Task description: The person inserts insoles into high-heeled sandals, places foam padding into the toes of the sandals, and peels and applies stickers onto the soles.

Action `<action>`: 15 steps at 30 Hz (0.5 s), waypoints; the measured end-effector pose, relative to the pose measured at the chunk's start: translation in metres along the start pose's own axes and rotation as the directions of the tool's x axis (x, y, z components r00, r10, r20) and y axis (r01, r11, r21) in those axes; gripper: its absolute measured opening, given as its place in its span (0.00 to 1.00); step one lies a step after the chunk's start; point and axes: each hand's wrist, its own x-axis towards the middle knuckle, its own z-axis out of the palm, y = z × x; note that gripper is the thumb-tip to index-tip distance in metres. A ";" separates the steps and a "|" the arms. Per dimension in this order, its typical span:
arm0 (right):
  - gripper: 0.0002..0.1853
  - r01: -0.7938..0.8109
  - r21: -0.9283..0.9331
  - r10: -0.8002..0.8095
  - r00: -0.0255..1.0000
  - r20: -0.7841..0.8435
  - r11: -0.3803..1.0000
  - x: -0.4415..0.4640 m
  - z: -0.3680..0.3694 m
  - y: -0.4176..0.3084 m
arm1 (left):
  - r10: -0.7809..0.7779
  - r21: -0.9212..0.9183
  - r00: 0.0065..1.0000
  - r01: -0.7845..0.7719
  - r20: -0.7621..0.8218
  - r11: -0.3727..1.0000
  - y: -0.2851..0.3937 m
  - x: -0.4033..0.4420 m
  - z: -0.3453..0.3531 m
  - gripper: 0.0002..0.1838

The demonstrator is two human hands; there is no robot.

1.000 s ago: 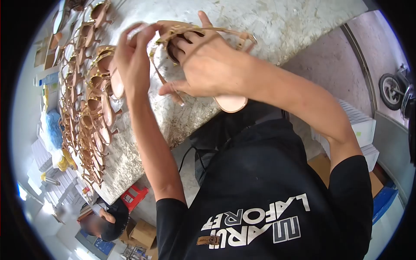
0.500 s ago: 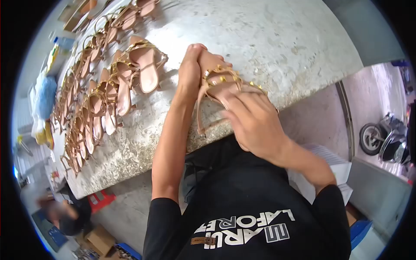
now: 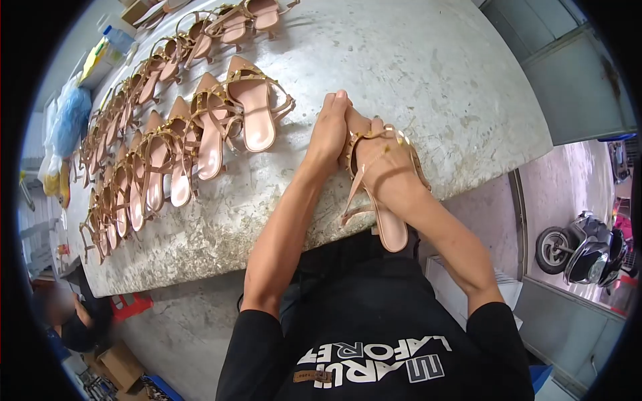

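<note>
"Wearing a black T-shirt (image 3: 374, 321) with white lettering, the person has both arms stretched forward. What are the hands doing?"

"The left hand (image 3: 328, 137) is wrapped round the pointed toe of a tan slingback pump (image 3: 392, 228). The right hand (image 3: 389, 160) is slid into the opening, beneath a thin strap; its fingers are mostly hidden, so how far they bend cannot be told."

"And where is that pump?"

"At the near edge of the table (image 3: 435, 87), toe pointing away from the person, the heel end of its pale insole reaching past the edge. Gold studs trim the opening."

"What sits close by?"

"White boxes (image 3: 507, 294) are stacked below the table edge, beside the right arm. To the left, on the table, runs a row of similar studded pumps (image 3: 155, 190), set close together, with a second row (image 3: 148, 87) behind it."

"And beyond those?"

"On the left, another person (image 3: 83, 324) in dark clothing is near a red stool (image 3: 130, 305) and some cardboard boxes (image 3: 120, 366). Past the pumps are a blue plastic bag (image 3: 72, 110) and a clear bottle (image 3: 119, 40). Off to the right, well apart from the table, stands a black motorcycle (image 3: 585, 250)."
</note>
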 end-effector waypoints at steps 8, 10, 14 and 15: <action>0.13 -0.146 0.127 0.143 0.989 0.031 0.981 -0.002 -0.019 -0.005 | 0.095 0.129 0.994 -0.087 -0.055 0.988 0.010 -0.011 0.008 0.19; 0.13 -0.126 0.099 0.094 0.956 0.277 0.987 0.005 -0.015 -0.003 | 0.094 0.234 0.993 -0.077 -0.065 0.969 0.005 -0.008 0.004 0.17; 0.19 -0.108 0.335 0.136 0.989 -0.062 0.936 -0.009 -0.017 -0.004 | 0.048 0.026 0.998 -0.047 -0.029 0.999 -0.004 -0.006 0.008 0.16; 0.19 -0.111 0.332 0.137 0.989 -0.058 0.937 -0.014 -0.018 -0.002 | 0.045 0.022 0.999 -0.045 -0.029 0.999 -0.004 -0.006 0.008 0.16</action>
